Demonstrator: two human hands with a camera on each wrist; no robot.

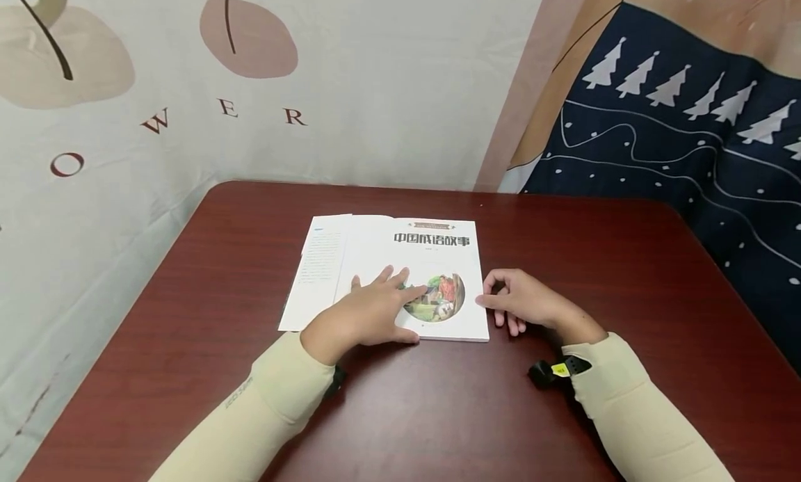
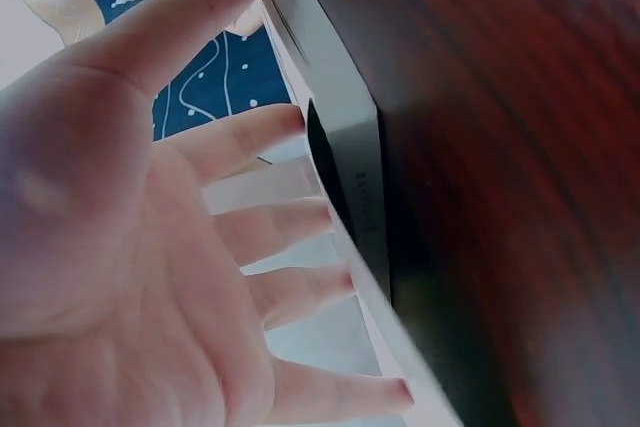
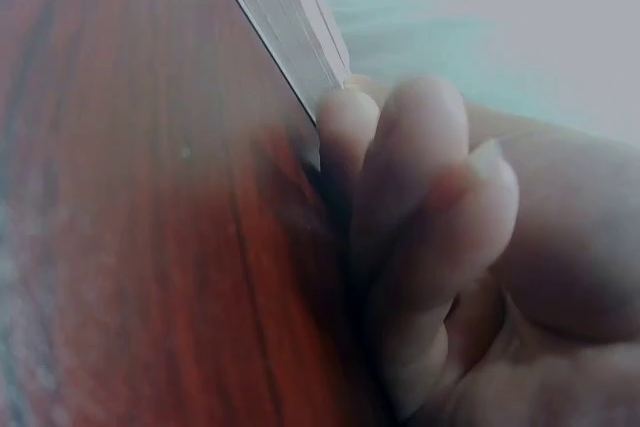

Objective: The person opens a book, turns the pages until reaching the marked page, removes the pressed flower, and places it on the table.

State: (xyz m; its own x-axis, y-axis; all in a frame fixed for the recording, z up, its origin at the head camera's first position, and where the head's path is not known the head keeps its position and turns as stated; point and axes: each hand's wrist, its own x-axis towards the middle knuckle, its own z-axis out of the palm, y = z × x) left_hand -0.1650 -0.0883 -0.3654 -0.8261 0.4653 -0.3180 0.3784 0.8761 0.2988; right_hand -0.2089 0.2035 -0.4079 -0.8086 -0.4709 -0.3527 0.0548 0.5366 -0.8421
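An open book [image 1: 369,252] lies on the table, a title page with Chinese characters and a round coloured picture [image 1: 447,301] on its right side. My left hand [image 1: 369,311] rests on the book with fingers spread, its fingertips on the page. In the left wrist view the fingers of that hand [image 2: 180,237] reach the book's edge [image 2: 350,137]. At the book's right edge, my right hand [image 1: 522,301] has curled fingers, thumb and index finger at the page edges. The right wrist view shows its fingers [image 3: 425,147] against the page block [image 3: 285,7].
The dark red wooden table [image 1: 475,412] extends around the book. Behind it hangs a pale printed cloth [image 1: 400,85]; to the right is a navy cloth with white trees [image 1: 676,141]. A black wrist device [image 1: 544,372] sits under the right wrist.
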